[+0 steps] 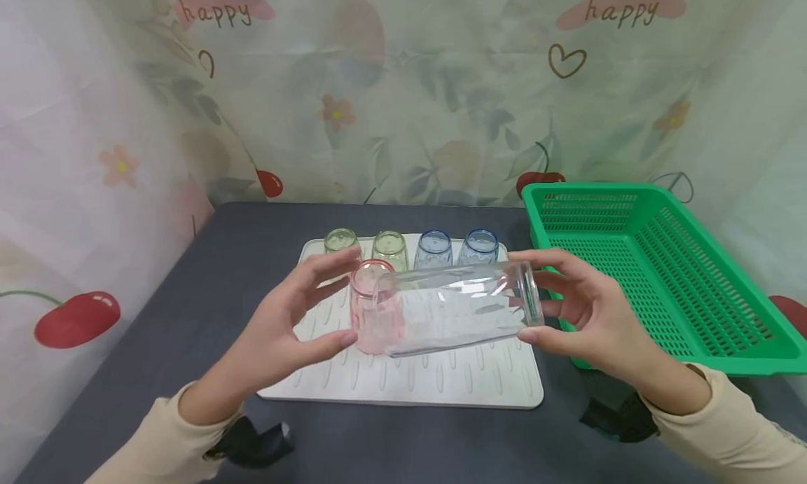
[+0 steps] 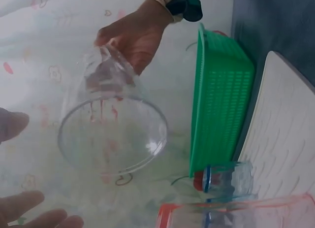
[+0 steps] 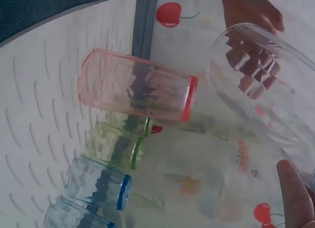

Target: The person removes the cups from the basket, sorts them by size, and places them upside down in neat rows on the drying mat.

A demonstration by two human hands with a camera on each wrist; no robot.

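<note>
A tall clear drinking glass [image 1: 463, 305] lies nearly sideways in the air over the white ridged drying mat [image 1: 435, 384]. My right hand [image 1: 595, 319] grips it around its thick base, thumb below and fingers above. Its open rim [image 2: 165, 134] points toward my left hand [image 1: 284, 323], whose fingers and thumb are spread apart, holding nothing, beside that rim. Behind the clear glass, partly overlapped by it, a pink glass [image 3: 138, 85] stands upside down on the mat.
Two green glasses [image 1: 390, 249] and two blue glasses [image 1: 433, 249] stand upside down in a row along the mat's far edge. A green plastic basket [image 1: 681, 260] sits to the right on the dark table [image 1: 233, 260]. Patterned cloth [image 1: 403, 106] hangs behind and at both sides.
</note>
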